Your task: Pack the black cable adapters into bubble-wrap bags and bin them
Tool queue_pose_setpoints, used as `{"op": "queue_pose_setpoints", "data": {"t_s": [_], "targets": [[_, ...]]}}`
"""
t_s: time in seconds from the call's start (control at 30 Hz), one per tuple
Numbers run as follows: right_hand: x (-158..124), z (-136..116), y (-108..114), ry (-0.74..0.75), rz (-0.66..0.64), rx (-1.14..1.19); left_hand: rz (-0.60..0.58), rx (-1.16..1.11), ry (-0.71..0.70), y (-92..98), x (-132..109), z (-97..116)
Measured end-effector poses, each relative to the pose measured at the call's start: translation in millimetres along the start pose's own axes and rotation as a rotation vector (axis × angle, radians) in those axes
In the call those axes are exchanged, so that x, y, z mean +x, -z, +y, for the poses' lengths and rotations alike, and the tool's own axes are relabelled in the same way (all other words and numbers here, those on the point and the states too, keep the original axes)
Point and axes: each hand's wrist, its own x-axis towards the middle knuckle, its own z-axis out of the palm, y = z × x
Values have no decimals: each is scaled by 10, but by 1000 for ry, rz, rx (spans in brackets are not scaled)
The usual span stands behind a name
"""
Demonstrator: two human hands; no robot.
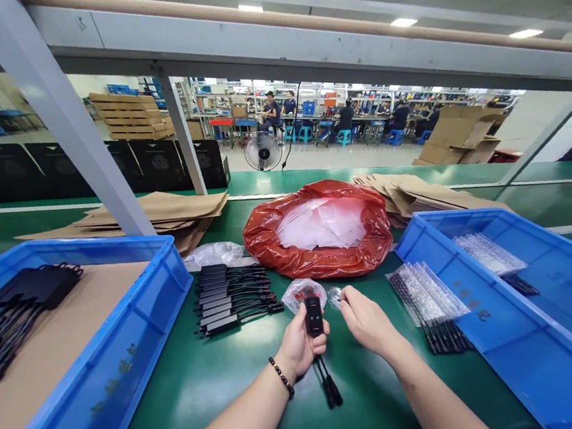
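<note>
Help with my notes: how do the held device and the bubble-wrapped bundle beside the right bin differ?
The black device is bare; the bubble-wrapped bundle is partly in clear wrap. The device is one piece, the bundle several. The left hand holds the device; the bundle lies beside the right bin. Both show black cable ends.

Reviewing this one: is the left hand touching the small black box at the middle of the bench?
Touching. The head view shows it: the left hand grips the small black box, fingers curled around its side.
</note>
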Motion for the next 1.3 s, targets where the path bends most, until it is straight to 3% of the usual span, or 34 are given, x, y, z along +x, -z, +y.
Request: {"op": "queue_pose_setpoints", "data": {"t_s": [0.23,0.4,0.57,0.83,1.0,1.3], "targets": [[247,88,-162,186,-11,49,9,7,1,25,4,6],[319,152,-245,160,-44,144,10,36,-5,47,35,57],[283,188,-356,96,-4,132,16,33,-12,63,51,90],[161,137,-377,254,54,64,47,82,-42,14,10,-6],[162,165,-386,223,136,3,89,110,-69,-2,-13,-53],[151,130,-453,240,140,-74,106,95,-109,-10,-20,-74]]}}
